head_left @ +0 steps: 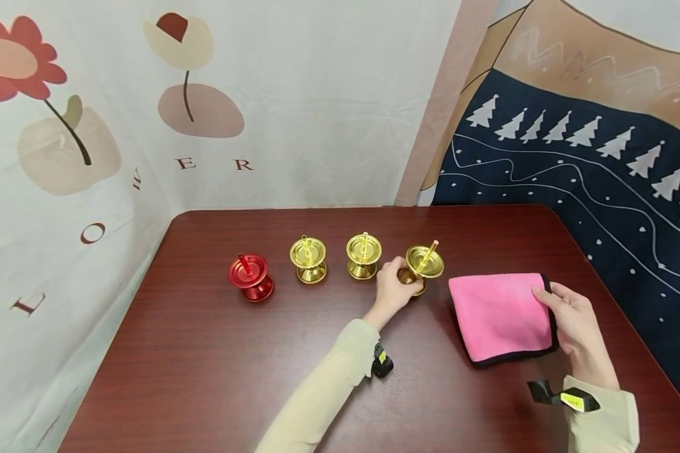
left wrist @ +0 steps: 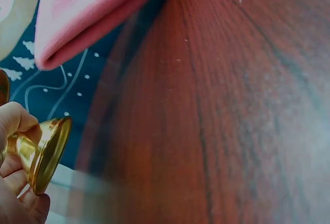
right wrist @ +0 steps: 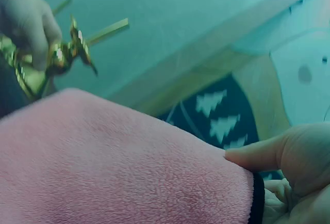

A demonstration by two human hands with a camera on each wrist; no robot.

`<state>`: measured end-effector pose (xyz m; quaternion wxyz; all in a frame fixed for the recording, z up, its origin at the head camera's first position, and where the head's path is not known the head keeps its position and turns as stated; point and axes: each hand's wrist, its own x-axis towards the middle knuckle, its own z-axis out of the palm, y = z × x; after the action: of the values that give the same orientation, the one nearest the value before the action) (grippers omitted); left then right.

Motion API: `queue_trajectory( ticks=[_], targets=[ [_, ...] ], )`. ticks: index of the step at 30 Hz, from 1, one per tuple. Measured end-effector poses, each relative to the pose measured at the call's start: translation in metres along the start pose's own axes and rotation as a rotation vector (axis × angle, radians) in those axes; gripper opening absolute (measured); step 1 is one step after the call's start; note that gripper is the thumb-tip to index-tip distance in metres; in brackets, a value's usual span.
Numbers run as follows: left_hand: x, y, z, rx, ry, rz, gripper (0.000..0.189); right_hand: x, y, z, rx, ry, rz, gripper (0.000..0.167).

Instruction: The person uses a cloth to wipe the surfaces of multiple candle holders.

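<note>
And here's your left hand [head_left: 395, 286] clamped round the stem of the rightmost gold candle holder [head_left: 422, 268], fingers curled and thumb pressing in, its dish tipped and the slim stick leaning right! The left wrist view shows the flared foot side-on; it looks off the tabletop [head_left: 232, 377], though the blurry wrist pictures don't let me swear to that. Over on your right, your right hand [head_left: 575, 318] has the pink cloth [head_left: 501, 318] pinched at its black-trimmed edge, thumb on top, the cloth spreading leftward towards the holder but apart from it. So your two hands are apart, each with its own catch! Left of the gripped piece, a second gold holder [head_left: 364, 250] stands upright just beside your left hand, then a third gold holder [head_left: 308, 253], and out on the far left, the red holder [head_left: 249, 272], all three standing on the tabletop.
</note>
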<state>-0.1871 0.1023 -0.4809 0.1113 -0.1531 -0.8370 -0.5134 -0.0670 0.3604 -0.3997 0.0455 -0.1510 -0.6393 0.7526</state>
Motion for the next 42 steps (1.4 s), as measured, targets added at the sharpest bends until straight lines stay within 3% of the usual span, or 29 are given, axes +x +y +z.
queue_trajectory(
  ticks=[8,15,17,21,29,31,38,42],
  targets=[
    [-0.004,0.012,-0.023,0.002,-0.049,0.1,0.029,-0.019,-0.017,0.045,0.156,0.048,-0.2,0.012],
    [-0.008,0.024,-0.043,-0.021,-0.065,0.175,0.028,-0.029,-0.03,0.085,0.255,0.205,-0.359,0.009],
    [-0.009,0.029,-0.05,-0.034,-0.065,0.187,0.029,-0.032,-0.033,0.095,0.305,0.206,-0.376,0.008],
    [-0.011,0.04,-0.063,-0.037,-0.055,0.207,0.031,-0.039,-0.037,0.11,0.396,0.108,-0.379,0.008],
    [-0.016,0.057,-0.086,0.0,0.009,0.257,0.032,-0.044,-0.03,0.13,0.588,-0.288,-0.423,0.023],
    [-0.018,0.06,-0.09,0.024,0.03,0.27,0.032,-0.043,-0.027,0.135,0.597,-0.36,-0.443,0.028],
    [-0.023,0.066,-0.101,0.098,0.11,0.302,0.032,-0.037,-0.015,0.148,0.778,-0.623,-0.454,0.051],
    [-0.025,0.068,-0.107,0.128,0.147,0.326,0.032,-0.034,-0.007,0.155,0.695,-0.623,-0.508,0.041]
  ],
)
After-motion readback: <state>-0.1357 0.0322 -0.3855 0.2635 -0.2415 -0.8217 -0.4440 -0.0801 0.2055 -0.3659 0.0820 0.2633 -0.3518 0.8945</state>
